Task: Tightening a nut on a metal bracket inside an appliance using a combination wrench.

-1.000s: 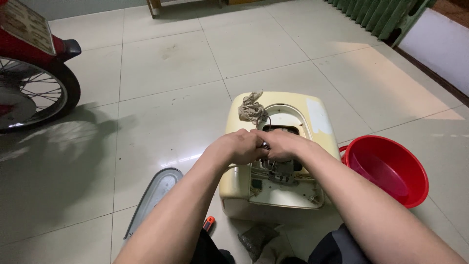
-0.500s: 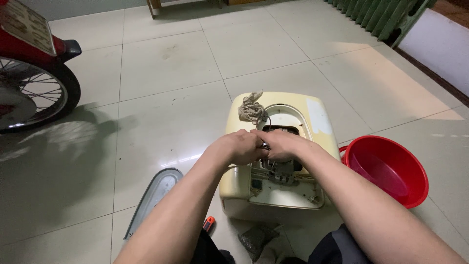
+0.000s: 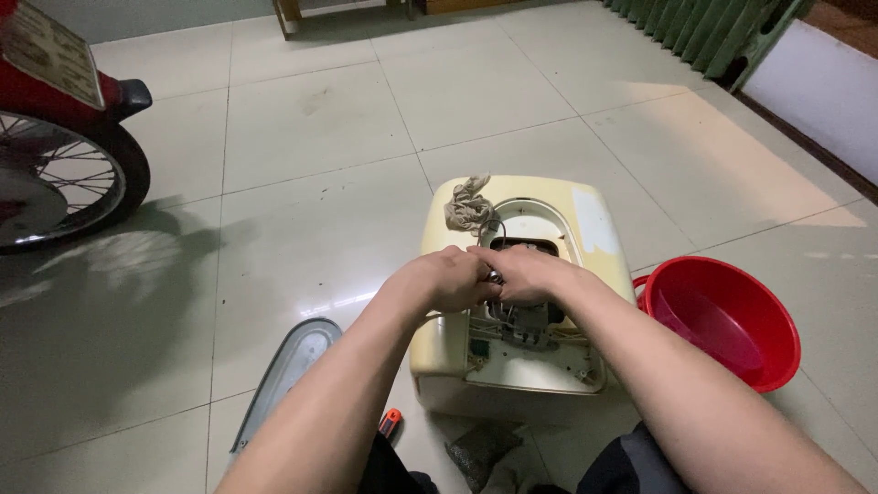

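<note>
Both the left hand point(image 3: 445, 277) and the right hand point(image 3: 529, 272) are clenched together on a small metal part point(image 3: 495, 273) over the open cream-coloured casing point(image 3: 599, 238) on the tiled floor point(image 3: 311, 220), with a red basin point(image 3: 722, 316) just beside its right edge.

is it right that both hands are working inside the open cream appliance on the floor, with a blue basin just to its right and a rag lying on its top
Not quite: the basin is red, not blue, as the head view shows. The rest holds: the left hand and right hand meet over the opening of the cream appliance on the floor, the basin sits just to its right, and a rag lies on its top.
</note>
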